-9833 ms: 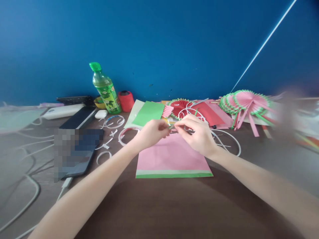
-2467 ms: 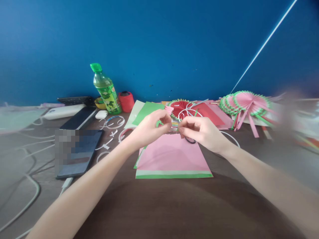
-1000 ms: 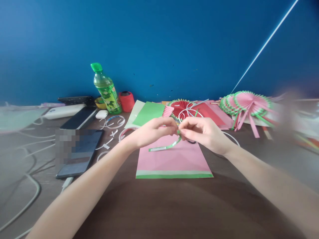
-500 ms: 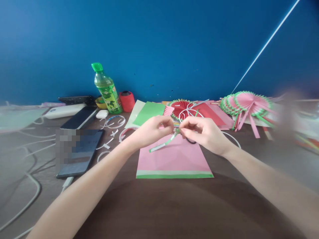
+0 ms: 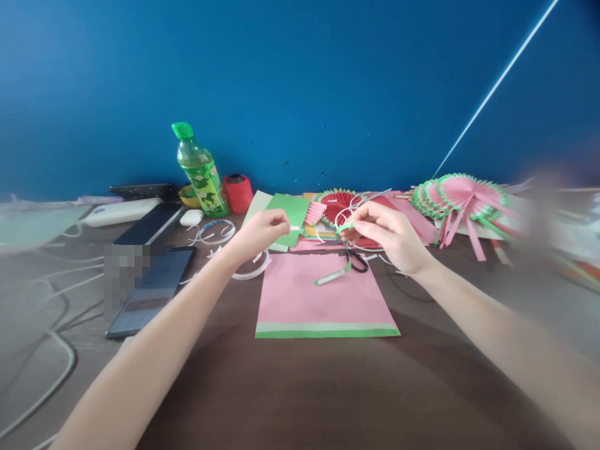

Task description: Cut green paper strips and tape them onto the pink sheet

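Note:
My right hand is closed in a pinch on one end of a narrow green paper strip. The strip curls down over the pink paper sheet, and a white band runs along its lower end. To the left, my left hand is raised with its fingers curled together in front of the green paper. A small whitish bit shows by its fingertips, but I cannot make out whether they hold it. Partly behind the strip lie scissors with a black handle.
A green-capped bottle and a red thread spool stand by the blue wall. Pleated pink paper fans lie at right, a red one at centre back. Rolls of white tape, a phone and cables occupy the left.
My hands have moved apart: the left went left, away from the strip, while the right stays pinched on it, slightly higher. The strip's hanging end has shifted right. The scissors show more.

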The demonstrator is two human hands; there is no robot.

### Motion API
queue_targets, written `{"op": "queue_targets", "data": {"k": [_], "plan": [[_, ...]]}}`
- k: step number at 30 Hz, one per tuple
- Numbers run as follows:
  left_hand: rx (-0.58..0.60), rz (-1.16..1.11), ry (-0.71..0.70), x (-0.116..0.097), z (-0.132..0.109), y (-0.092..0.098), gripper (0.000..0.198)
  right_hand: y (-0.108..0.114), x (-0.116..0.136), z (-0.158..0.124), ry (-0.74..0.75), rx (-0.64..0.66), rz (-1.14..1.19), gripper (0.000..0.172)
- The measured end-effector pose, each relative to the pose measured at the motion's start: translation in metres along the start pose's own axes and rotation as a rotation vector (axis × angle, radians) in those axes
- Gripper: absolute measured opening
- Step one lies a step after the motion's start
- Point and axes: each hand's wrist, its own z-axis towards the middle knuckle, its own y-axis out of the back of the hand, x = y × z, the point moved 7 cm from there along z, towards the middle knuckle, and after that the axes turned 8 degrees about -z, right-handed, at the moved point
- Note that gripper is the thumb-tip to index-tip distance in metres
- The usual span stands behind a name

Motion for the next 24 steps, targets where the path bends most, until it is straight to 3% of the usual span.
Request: {"op": "queue_targets", "data": {"k": [4,10,13,17,20,24], "plan": [[-0.139,0.189,0.047,0.010,0.001,0.008,0.013,0.001,-0.001,0.002,0.023,0.003,0.064,0.010],[-0.304,0.568,0.092,0.022,-0.001,0.020,0.027,-0.008,0.006,0.001,0.024,0.109,0.299,0.010],[-0.332,0.597,0.076,0.023,-0.002,0.022,0.013,-0.010,0.007,0.000,0.002,0.115,0.334,0.009],[-0.325,0.629,0.063,0.021,0.000,0.021,0.020,-0.010,0.008,-0.001,0.002,0.124,0.327,0.009],[-0.279,0.499,0.020,0.015,0.001,0.016,0.025,-0.011,0.009,-0.002,-0.001,0.134,0.312,0.009],[-0.072,0.063,-0.067,-0.010,-0.004,-0.002,0.024,-0.015,0.013,-0.003,0.007,0.174,0.314,0.009]]}}
